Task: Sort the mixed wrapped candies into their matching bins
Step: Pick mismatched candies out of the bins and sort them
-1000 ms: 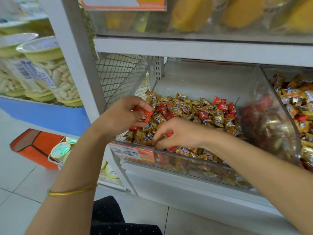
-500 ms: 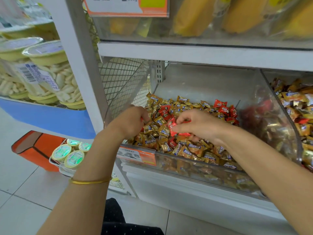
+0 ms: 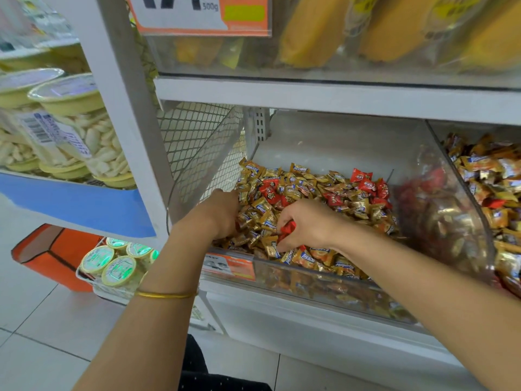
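Shelf bin (image 3: 310,280) of gold candies (image 3: 352,204): at six o'clock my right grip (image 3: 307,221) pinched a red candy (image 3: 287,228); at nine, left grip (image 3: 222,213), hold untellable.

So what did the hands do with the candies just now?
The right hand dug a red wrapped candy out of the gold wrapped candies and now pinches it. The left hand, which showed red candies a second ago, has dipped into the pile by the clear plastic bin's left wall; its fingers are hidden. The bin and the red candies at the back stayed put.
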Action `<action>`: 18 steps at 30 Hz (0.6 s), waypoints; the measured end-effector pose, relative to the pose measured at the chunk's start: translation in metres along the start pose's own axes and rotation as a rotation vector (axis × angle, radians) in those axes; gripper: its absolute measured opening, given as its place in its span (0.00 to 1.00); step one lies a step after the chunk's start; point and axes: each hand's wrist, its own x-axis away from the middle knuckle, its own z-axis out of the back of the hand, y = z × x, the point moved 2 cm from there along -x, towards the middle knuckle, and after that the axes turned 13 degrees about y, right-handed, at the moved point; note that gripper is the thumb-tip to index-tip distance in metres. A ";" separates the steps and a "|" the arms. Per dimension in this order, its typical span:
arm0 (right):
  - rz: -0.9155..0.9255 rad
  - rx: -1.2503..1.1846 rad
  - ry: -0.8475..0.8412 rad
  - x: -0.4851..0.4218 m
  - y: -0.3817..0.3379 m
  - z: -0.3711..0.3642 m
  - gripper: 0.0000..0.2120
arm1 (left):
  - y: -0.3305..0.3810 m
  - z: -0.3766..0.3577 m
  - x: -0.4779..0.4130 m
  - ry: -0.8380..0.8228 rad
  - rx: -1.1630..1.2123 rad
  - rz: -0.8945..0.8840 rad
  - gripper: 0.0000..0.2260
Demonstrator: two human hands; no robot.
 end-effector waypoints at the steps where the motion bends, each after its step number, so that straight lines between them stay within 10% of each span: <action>1: 0.013 0.030 0.024 0.000 0.000 -0.001 0.13 | 0.000 0.001 0.000 0.017 -0.001 -0.015 0.14; 11: -0.481 -0.935 0.174 0.005 0.028 0.034 0.04 | 0.016 0.017 -0.010 0.205 0.848 0.101 0.12; 18: -0.721 -1.304 0.285 0.004 0.038 0.031 0.08 | 0.029 0.010 -0.048 0.256 0.571 -0.087 0.14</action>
